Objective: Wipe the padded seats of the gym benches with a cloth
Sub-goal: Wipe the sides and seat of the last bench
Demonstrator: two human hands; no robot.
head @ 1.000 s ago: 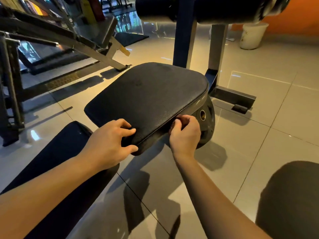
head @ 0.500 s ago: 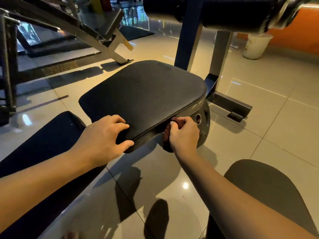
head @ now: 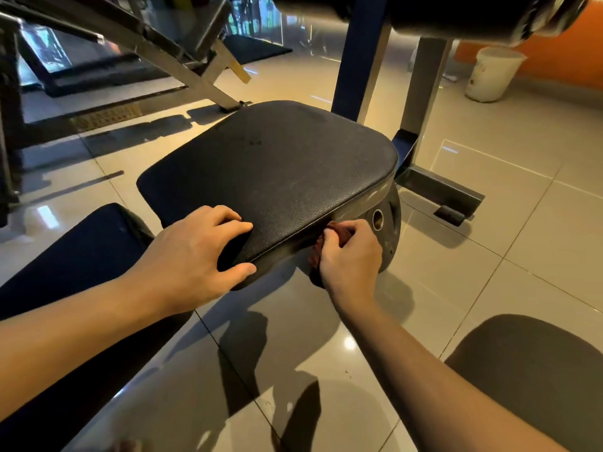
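A black padded seat [head: 277,168] fills the middle of the head view, tilted on a blue and grey frame. My left hand [head: 199,252] grips its near corner, fingers on top and thumb under the edge. My right hand [head: 350,256] holds a dark reddish cloth [head: 337,231] bunched against the seat's right side edge, just below the seam. Most of the cloth is hidden by my fingers.
A round weight plate [head: 386,223] stands under the seat's right side. A dark pad [head: 75,256] lies at lower left, and another dark pad [head: 535,370] at lower right. A white bucket [head: 492,75] stands by the orange wall. A metal bench frame [head: 137,37] crosses the upper left.
My right hand has slid along the seat's side edge toward the weight plate, and the cloth has come into sight under its fingers. My left hand keeps its grip on the corner.
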